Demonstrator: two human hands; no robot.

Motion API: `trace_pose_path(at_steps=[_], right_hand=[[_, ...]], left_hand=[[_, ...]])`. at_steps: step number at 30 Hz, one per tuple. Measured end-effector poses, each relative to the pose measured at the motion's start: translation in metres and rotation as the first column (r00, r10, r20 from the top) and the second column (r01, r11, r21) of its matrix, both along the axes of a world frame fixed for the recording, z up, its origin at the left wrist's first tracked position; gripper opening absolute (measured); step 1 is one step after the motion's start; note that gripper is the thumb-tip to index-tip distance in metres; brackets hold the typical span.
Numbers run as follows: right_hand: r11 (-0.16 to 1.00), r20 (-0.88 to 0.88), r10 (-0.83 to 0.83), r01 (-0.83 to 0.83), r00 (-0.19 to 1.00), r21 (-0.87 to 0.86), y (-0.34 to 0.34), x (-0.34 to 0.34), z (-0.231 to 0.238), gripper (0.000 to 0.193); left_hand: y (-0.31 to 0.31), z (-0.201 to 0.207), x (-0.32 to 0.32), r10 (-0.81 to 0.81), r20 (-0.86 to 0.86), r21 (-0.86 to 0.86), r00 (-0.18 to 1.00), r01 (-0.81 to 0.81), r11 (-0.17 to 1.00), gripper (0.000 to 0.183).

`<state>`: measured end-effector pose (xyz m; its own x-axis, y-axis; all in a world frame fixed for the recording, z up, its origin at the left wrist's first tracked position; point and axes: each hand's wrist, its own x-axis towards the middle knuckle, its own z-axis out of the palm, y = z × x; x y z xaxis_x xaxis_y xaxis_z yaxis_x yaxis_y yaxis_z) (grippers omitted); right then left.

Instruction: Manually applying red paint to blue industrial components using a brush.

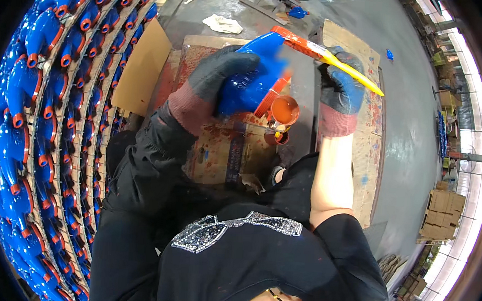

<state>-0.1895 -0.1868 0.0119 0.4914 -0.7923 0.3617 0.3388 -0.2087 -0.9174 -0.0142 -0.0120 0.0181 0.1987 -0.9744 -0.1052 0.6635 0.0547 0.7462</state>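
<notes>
While your left hand [217, 72] closes on the blue casting [244, 90] by its left side, your right hand [344, 88] curls round the yellow-handled brush [351, 73]; red brush end: at casting's top edge, contact unclear; casting: between both hands, near the orange-paint cup [285, 110].

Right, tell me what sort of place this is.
Likely a factory's hand-painting area: rows of matching blue parts edged in red, a brush in the right hand, and red-spotted cardboard.
</notes>
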Motion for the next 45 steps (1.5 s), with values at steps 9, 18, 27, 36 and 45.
trace_pose_path(at_steps=[9, 18, 27, 36, 45], right_hand=[[0.678, 0.612, 0.12, -0.515, 0.781, 0.524, 0.02, 0.04, -0.035, 0.026], [0.723, 0.467, 0.024, -0.338, 0.884, 0.603, 0.002, 0.055, -0.055, 0.025], [0.961, -0.625, 0.108, -0.243, 0.773, -0.135, 0.021, 0.072, -0.062, 0.016], [0.771, -0.856, 0.093, -0.581, 0.509, -0.261, 0.01, 0.068, -0.103, 0.025], [0.99, -0.449, 0.061, -0.11, 0.892, -0.085, 0.02, 0.046, 0.003, 0.015]], left_hand=[[0.007, -0.031, -0.012, 0.07, -0.57, -0.097, 0.818, -0.151, 0.984, 0.051], [0.005, -0.012, 0.0, -0.201, -0.598, -0.371, 0.776, -0.046, 0.928, 0.057], [0.016, 0.003, 0.028, -0.039, -0.42, -0.364, 0.907, -0.129, 0.922, 0.058], [0.001, -0.023, 0.026, 0.085, -0.393, -0.111, 0.916, -0.139, 0.984, 0.056], [-0.007, -0.038, 0.023, 0.204, 0.904, 0.004, 0.376, -0.485, 0.875, 0.079]])
